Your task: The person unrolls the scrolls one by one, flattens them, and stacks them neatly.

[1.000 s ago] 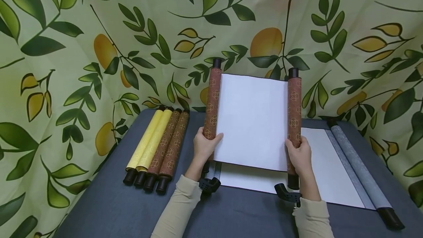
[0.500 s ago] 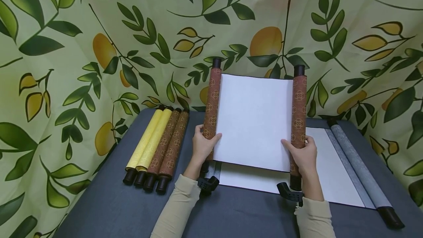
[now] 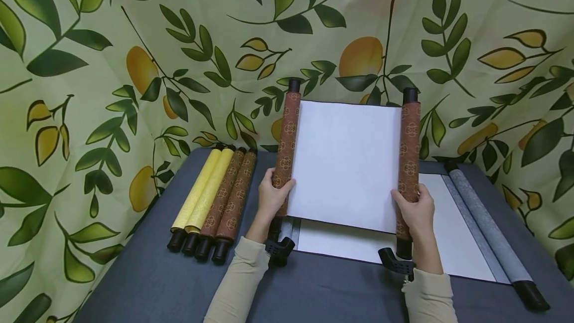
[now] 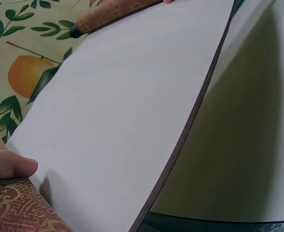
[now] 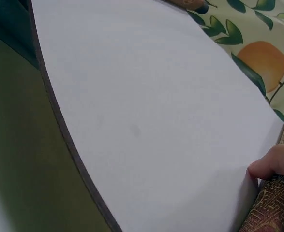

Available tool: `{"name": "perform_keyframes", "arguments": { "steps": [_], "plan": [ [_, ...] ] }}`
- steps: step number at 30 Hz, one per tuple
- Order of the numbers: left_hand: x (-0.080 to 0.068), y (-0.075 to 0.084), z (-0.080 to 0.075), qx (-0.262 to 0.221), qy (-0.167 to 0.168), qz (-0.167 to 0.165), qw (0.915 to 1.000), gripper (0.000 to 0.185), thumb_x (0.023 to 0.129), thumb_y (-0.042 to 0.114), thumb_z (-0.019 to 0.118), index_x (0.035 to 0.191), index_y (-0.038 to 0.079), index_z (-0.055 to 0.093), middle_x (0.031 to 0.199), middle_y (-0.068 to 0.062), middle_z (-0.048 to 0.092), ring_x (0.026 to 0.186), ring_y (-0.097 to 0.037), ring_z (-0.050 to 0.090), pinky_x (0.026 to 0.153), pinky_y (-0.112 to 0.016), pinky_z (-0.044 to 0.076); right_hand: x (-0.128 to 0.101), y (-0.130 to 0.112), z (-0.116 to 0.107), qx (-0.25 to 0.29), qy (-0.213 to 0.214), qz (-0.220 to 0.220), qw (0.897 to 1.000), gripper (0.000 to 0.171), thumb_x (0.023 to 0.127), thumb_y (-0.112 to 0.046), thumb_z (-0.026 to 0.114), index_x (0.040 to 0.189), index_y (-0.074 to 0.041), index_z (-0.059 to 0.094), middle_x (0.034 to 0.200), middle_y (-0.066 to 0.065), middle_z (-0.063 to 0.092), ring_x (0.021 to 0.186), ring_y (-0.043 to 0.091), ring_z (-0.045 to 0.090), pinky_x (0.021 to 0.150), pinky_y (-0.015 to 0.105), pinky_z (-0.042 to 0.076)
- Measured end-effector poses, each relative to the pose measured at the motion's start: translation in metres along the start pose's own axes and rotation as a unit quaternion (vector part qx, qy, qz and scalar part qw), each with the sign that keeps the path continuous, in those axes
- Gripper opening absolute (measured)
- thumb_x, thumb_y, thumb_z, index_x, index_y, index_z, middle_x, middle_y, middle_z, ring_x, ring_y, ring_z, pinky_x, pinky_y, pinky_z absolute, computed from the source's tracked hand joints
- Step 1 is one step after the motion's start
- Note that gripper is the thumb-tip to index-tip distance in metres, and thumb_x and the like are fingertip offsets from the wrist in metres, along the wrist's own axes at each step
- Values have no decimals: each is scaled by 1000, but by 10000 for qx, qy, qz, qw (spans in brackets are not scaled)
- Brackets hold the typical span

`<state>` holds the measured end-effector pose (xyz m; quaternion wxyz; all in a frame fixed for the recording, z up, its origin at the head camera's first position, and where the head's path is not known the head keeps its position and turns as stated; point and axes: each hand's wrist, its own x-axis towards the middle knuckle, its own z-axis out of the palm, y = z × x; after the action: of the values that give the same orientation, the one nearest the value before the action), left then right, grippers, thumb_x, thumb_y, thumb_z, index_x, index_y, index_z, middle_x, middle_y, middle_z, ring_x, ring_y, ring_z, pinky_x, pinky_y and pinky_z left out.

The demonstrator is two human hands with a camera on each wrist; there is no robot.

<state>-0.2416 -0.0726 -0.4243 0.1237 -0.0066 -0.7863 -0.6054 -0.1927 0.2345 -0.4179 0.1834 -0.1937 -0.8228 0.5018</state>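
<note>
A brown patterned scroll is held upright over the table, its white sheet (image 3: 345, 163) stretched between two rolled ends. My left hand (image 3: 271, 196) grips the left roll (image 3: 286, 148) near its lower end. My right hand (image 3: 414, 208) grips the right roll (image 3: 409, 158) low down. In the left wrist view the white sheet (image 4: 132, 106) fills the frame, with a fingertip (image 4: 16, 166) on the brown roll (image 4: 23, 208). The right wrist view shows the sheet (image 5: 156, 111) and a thumb tip (image 5: 275, 162) at the roll (image 5: 272, 205).
Two yellow scrolls (image 3: 202, 191) and two brown scrolls (image 3: 230, 198) lie side by side at the table's left. An open grey scroll with white paper (image 3: 453, 233) lies flat under and right of the held one, its grey roll (image 3: 489, 228) at the right edge. Leaf-print cloth (image 3: 134, 64) hangs behind.
The right roll has moved rightward, widening the exposed white sheet. The left hand has barely moved.
</note>
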Motion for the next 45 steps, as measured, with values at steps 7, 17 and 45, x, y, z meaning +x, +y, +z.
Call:
{"name": "perform_keyframes", "arguments": {
  "steps": [7,17,45],
  "plan": [
    [0,1,-4,133,31,78,9999,48,82,19,74,122,-1,57,108,-24,66,91,-34,66,72,-38,55,0,0,-4,-136,-73,227,9996,54,89,-26,62,133,2,47,121,24,57,79,7,47,62,16,38],
    [0,7,-9,306,-143,132,9993,48,84,19,73,123,-5,58,109,-26,67,91,-36,67,74,-42,57,-1,-3,-9,-179,-158,423,9988,62,91,-23,61,140,8,39,129,32,49,103,37,52,75,38,46],
    [1,3,-8,528,435,-77,9976,52,81,27,76,117,-3,56,98,-24,67,79,-30,66,61,-31,51,1,-3,-1,-255,29,167,9995,57,92,-20,52,136,12,36,120,34,51,99,42,55,62,27,42]
  ]
}}
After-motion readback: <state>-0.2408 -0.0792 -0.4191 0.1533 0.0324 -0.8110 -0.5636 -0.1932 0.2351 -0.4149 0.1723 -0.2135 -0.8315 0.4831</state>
